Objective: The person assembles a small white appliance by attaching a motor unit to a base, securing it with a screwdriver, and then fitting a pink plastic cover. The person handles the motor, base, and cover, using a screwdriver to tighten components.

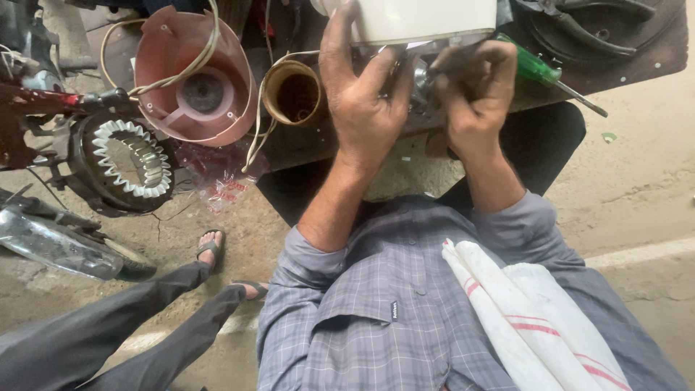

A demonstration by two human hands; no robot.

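Clutter crowds the dark tabletop [304,145] in my one view, the head camera looking down. My left hand [365,101] is wrapped around the lower edge of a white plastic housing [427,18], thumb up its side and fingers curled underneath, so it is closed on that housing. My right hand [474,90] is curled narrow against the metal parts just below the housing; whether it pinches something I cannot tell, since the knuckles hide the fingertips. The housing sits at the top centre of the frame, partly cut off by the edge, with its long axis running left to right. Just beside the right hand lies a green-handled screwdriver [539,71], handle toward the hand, shaft pointing right and slightly toward me. Left of my hands stand a brown cylindrical can [293,93], open end up, and a pink plastic shell [192,80] with a cream cord [181,72] draped across it. Further left sits a round black motor part with a toothed white ring [130,156]. A white cloth with red stripes [532,318] hangs over my shoulder. Another person's legs in grey trousers [108,333] and sandals stand at lower left on the floor [637,195].
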